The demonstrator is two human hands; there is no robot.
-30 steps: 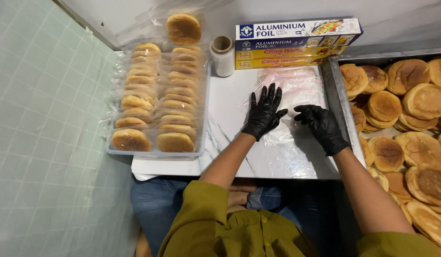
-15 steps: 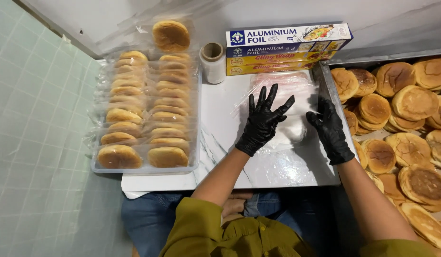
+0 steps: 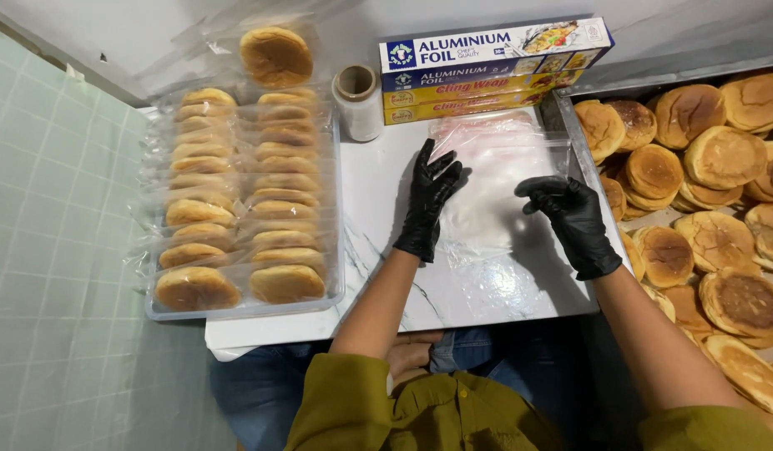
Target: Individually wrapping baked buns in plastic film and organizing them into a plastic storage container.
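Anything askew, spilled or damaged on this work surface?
Nothing spilled or damaged. One wrapped bun sits apart, above the tray of neat wrapped rows. Both gloved hands, left hand and right hand, are at a clear plastic bag on the marble surface.

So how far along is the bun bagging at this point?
Done: two rows of bagged buns fill the clear tray, with one more bagged bun behind it. In hand: left hand and right hand work a clear plastic bag on the white table; no bun in it. Left: many unwrapped buns on the right.
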